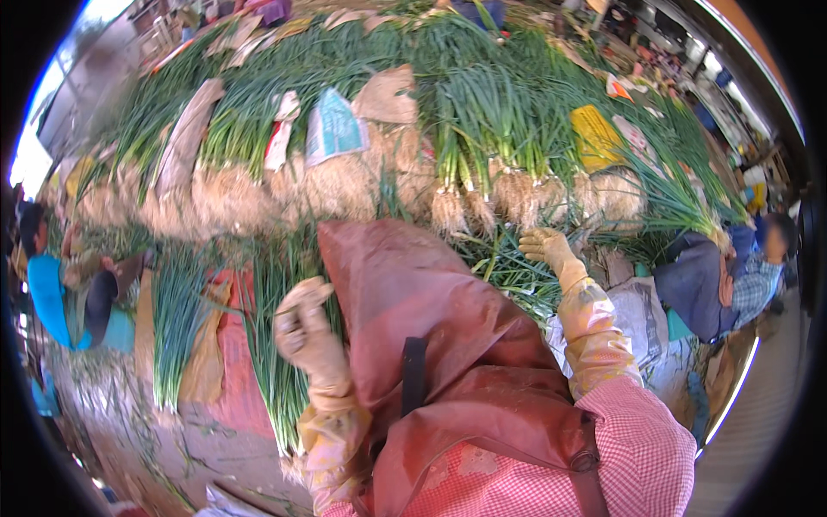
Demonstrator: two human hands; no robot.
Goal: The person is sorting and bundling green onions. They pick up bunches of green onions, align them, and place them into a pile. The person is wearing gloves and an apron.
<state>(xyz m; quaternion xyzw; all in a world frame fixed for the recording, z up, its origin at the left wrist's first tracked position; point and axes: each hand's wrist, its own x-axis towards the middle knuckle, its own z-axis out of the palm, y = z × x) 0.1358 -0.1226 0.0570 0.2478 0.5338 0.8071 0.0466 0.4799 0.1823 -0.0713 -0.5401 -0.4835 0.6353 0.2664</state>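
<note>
My left hand (pixel 307 323), in a soiled pale glove, is beside a bunch of green onions (pixel 274 368) on my left. Its fingers are blurred, so whether they hold anything is unclear. My right hand (pixel 546 249), gloved too, reaches forward with its fingers apart from any stalk. Loose green onion leaves (pixel 510 278) lie below and left of it. Just ahead, a root-end clump of green onions (pixel 449 210) sits at the front of a long heap of green onions (pixel 497 97). A dark red waterproof apron (pixel 420 278) covers my lap between both arms.
Burlap (pixel 391 97), a blue-and-white sack (pixel 334 126) and a yellow sack (pixel 594 139) lie on the heap. Another green onion bunch (pixel 177 323) rests left by a red sheet (pixel 239 362). A seated person (pixel 58 291) works left; another person (pixel 743 291) sits right, holding green onions.
</note>
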